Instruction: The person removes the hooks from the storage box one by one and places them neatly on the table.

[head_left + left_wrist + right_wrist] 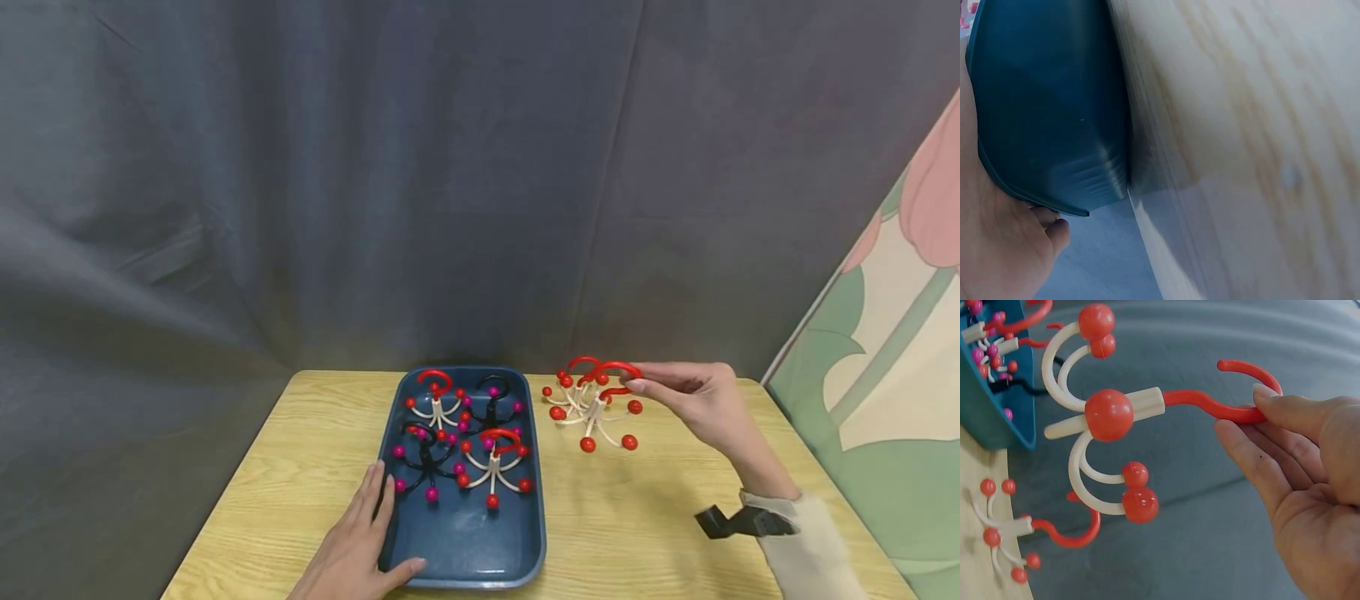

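My right hand (693, 400) pinches the red hook of a white multi-arm hanging hook (595, 411) with red balls on its curved arms. It hangs above the table, right of the tray; in the right wrist view, thumb and fingers hold the hook (1235, 414) at its bend. Behind it, a similar white hanging hook (1016, 528) stands on the table, partly hidden in the head view. My left hand (356, 533) rests on the near left corner of the blue tray (468, 579), fingers fairly straight along the rim. Its thumb lies at the front rim.
Inside the tray stand two white hanging hooks (493, 471) with red balls and two black ones (427, 462) with pink balls. The tray's near part shows bare floor. A wooden table (277, 467) carries everything. Grey cloth (465, 183) hangs behind, and a flowered panel (900, 375) borders the right.
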Demonstrator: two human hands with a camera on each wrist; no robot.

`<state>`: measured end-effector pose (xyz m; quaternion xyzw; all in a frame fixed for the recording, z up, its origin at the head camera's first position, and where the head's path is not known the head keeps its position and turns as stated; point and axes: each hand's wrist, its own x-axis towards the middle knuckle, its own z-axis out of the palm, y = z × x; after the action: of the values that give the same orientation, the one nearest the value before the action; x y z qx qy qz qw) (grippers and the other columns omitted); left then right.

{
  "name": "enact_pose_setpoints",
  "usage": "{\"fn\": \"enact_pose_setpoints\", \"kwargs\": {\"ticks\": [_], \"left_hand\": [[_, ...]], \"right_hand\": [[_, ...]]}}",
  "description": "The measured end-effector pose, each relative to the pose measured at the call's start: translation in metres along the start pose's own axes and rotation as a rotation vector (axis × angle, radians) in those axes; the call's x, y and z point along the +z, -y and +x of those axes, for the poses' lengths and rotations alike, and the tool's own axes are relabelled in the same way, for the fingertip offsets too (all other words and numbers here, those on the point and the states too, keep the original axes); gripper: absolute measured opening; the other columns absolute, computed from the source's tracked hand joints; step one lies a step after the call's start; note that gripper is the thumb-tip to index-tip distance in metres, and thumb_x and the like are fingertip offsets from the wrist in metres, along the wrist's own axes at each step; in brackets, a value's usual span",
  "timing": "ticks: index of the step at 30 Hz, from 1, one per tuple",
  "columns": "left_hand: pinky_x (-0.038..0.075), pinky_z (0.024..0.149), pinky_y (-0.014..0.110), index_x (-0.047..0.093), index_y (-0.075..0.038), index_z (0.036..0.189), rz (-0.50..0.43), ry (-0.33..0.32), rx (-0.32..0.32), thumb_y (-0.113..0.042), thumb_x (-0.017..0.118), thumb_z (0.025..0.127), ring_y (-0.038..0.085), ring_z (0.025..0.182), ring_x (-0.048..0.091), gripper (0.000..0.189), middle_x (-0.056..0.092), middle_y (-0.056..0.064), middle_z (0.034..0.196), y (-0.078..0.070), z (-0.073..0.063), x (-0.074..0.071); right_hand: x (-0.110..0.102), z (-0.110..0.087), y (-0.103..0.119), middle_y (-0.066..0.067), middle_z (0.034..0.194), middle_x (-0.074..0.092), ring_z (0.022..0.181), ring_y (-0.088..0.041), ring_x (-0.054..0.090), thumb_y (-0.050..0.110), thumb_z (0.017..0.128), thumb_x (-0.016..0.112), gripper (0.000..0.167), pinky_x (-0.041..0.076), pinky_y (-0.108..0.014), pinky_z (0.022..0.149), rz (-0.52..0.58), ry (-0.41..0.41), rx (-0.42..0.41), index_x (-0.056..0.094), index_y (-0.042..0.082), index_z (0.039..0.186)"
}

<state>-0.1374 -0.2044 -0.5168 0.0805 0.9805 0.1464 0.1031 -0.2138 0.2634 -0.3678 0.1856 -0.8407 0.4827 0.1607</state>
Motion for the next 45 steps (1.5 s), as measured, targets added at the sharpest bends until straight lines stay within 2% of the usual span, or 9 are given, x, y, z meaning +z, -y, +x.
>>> {"fn": "enact_pose_setpoints", "kwargs": {"ticks": [3,9,13,18,22,27,32,39,45], "left_hand": [[0.034,0.127,0.062,0.028,-0.006,0.166,-0.012,0.003,0.006,-0.095,0.055,0.076,0.038,0.165,0.013,0.130,0.006,0.013,0.179,0.000,-0.001,0.000],[0.034,0.126,0.063,0.029,-0.007,0.166,-0.019,0.000,0.011,-0.095,0.055,0.077,0.038,0.165,0.013,0.128,0.007,0.013,0.179,0.001,-0.001,0.002],[0.034,0.126,0.063,0.029,-0.006,0.166,-0.015,-0.010,0.022,-0.093,0.055,0.079,0.038,0.165,0.013,0.126,0.007,0.014,0.179,0.001,-0.001,0.003],[0.032,0.127,0.064,0.029,-0.006,0.166,-0.018,-0.005,0.016,-0.094,0.055,0.079,0.039,0.165,0.013,0.126,0.007,0.015,0.179,0.001,-0.001,0.004],[0.033,0.126,0.064,0.030,-0.006,0.166,-0.022,-0.010,0.020,-0.093,0.054,0.080,0.039,0.165,0.013,0.125,0.007,0.015,0.179,0.002,0.000,0.004],[0.035,0.125,0.063,0.029,-0.006,0.166,-0.025,-0.028,0.028,-0.092,0.054,0.082,0.038,0.165,0.012,0.122,0.006,0.014,0.179,0.002,0.001,0.004],[0.035,0.126,0.064,0.029,-0.006,0.166,-0.035,-0.034,0.031,-0.091,0.054,0.082,0.038,0.165,0.012,0.122,0.006,0.014,0.179,0.002,0.000,0.003],[0.032,0.126,0.065,0.029,-0.006,0.166,-0.049,-0.025,0.021,-0.091,0.054,0.082,0.039,0.165,0.011,0.122,0.006,0.015,0.179,0.001,0.000,0.002],[0.030,0.127,0.065,0.031,-0.006,0.166,-0.033,-0.005,0.007,-0.093,0.054,0.080,0.040,0.165,0.012,0.124,0.007,0.015,0.179,0.001,0.001,0.002]], "right_hand": [[-0.007,0.000,-0.008,0.025,0.092,0.079,0.069,0.006,0.068,0.009,0.088,0.085,0.027,0.045,-0.017,0.052,-0.034,-0.032,0.044,0.082,0.003,0.114],[-0.021,-0.001,-0.024,0.025,0.091,0.079,0.077,0.006,0.070,0.020,0.089,0.085,0.030,0.049,-0.018,0.059,-0.098,-0.061,0.138,0.082,0.009,0.117],[-0.028,0.001,-0.036,0.030,0.091,0.077,0.084,0.009,0.072,0.024,0.091,0.084,0.035,0.055,-0.015,0.068,-0.137,-0.076,0.155,0.080,0.006,0.120],[-0.034,0.001,-0.049,0.036,0.092,0.073,0.086,0.016,0.069,0.030,0.092,0.083,0.040,0.054,-0.011,0.070,-0.177,-0.091,0.186,0.079,0.004,0.122],[-0.036,0.002,-0.058,0.039,0.091,0.070,0.088,0.020,0.065,0.033,0.092,0.083,0.040,0.053,-0.012,0.070,-0.204,-0.100,0.212,0.079,0.006,0.122],[-0.037,0.004,-0.073,0.041,0.092,0.068,0.085,0.017,0.065,0.035,0.094,0.081,0.043,0.056,-0.015,0.067,-0.190,-0.107,0.242,0.077,0.005,0.125],[-0.035,0.007,-0.088,0.036,0.091,0.071,0.084,0.017,0.065,0.037,0.094,0.081,0.046,0.056,-0.014,0.068,-0.183,-0.126,0.259,0.077,0.004,0.125],[-0.029,0.011,-0.109,0.036,0.090,0.071,0.082,0.017,0.063,0.038,0.094,0.080,0.047,0.056,-0.017,0.067,-0.199,-0.143,0.282,0.076,0.004,0.127],[-0.022,0.014,-0.123,0.019,0.094,0.080,0.080,0.014,0.066,0.034,0.095,0.080,0.045,0.056,-0.016,0.064,-0.181,-0.154,0.280,0.076,0.002,0.126]]}}
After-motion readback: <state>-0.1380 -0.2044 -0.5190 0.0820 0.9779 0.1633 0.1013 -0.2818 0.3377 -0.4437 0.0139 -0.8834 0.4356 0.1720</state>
